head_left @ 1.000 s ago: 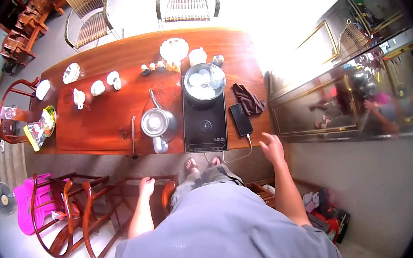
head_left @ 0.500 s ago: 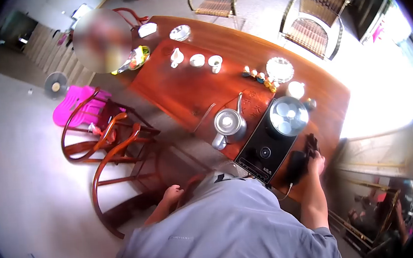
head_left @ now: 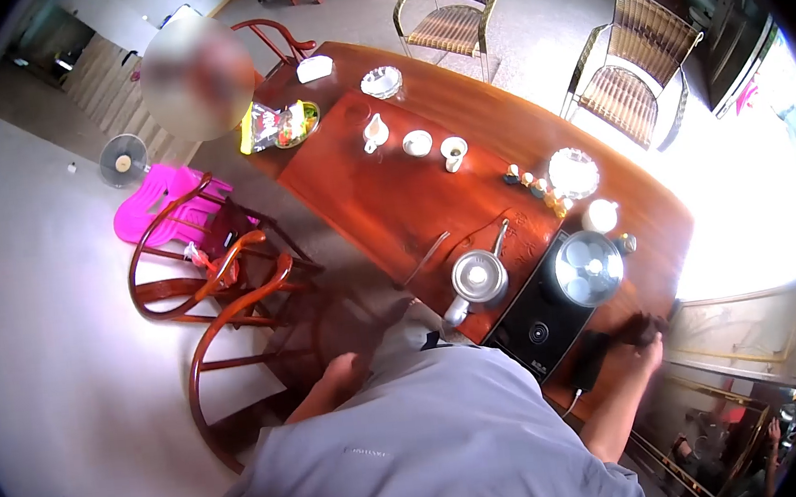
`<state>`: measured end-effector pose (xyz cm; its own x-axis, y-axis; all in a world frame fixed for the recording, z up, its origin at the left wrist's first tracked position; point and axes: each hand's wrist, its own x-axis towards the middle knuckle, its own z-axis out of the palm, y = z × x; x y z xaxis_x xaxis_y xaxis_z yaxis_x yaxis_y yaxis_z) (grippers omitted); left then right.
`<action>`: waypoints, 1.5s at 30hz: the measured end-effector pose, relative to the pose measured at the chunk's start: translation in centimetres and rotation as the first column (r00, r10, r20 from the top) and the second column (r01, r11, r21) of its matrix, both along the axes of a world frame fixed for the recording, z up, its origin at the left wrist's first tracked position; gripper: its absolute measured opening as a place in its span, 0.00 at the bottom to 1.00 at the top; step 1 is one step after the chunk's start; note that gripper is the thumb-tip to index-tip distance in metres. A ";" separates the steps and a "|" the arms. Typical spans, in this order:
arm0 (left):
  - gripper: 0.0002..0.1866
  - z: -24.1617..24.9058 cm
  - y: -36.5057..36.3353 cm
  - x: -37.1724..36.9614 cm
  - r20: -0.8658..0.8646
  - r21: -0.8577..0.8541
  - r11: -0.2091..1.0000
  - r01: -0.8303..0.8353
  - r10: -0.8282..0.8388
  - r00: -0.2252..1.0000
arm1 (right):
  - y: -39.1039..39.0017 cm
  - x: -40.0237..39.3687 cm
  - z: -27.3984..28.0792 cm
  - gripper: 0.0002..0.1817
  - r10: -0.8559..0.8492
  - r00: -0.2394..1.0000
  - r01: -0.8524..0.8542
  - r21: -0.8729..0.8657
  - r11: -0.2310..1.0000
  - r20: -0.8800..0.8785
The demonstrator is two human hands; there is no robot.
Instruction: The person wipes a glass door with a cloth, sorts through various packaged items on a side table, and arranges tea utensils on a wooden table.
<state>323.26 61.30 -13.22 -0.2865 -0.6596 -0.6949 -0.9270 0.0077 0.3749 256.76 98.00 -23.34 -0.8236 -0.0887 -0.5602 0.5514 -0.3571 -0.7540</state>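
Wooden table (head_left: 393, 201) bears kettle (head_left: 477, 277), cooktop (head_left: 543, 316), cups (head_left: 434, 146)

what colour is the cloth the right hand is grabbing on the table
Dark brown, nearly black. The cloth shows in the head view, under the right hand.

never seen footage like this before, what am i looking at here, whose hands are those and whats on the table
There is one view, from a camera worn on a person's head, looking down with a wide, bulging lens. The grey shape at the bottom is that person's own shirt. Their right hand reaches to the dark cloth on the long wooden table, beside a black phone; whether it grips the cloth is unclear. Their left hand rests low by a wooden chair, holding nothing visible. The table also carries a metal kettle, a black cooktop bearing a lidded pot, and small white cups.
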 end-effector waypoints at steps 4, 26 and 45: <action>0.17 -3.7 -11.0 0.8 -0.050 -0.294 0.956 -0.012 -0.003 0.999 | 4.5 2.8 1.5 0.25 0.287 0.870 -0.468 -0.485 0.739 -0.401; 0.34 12.3 -36.6 -20.2 -0.809 0.556 0.705 0.441 0.338 0.481 | -51.4 32.5 30.6 0.10 0.569 0.710 -0.384 0.448 0.807 -0.415; 0.32 3.7 -56.3 -5.8 -0.322 -0.454 0.864 0.219 -0.388 0.863 | -50.8 39.5 24.5 0.17 0.610 0.776 -0.304 0.750 0.587 -0.163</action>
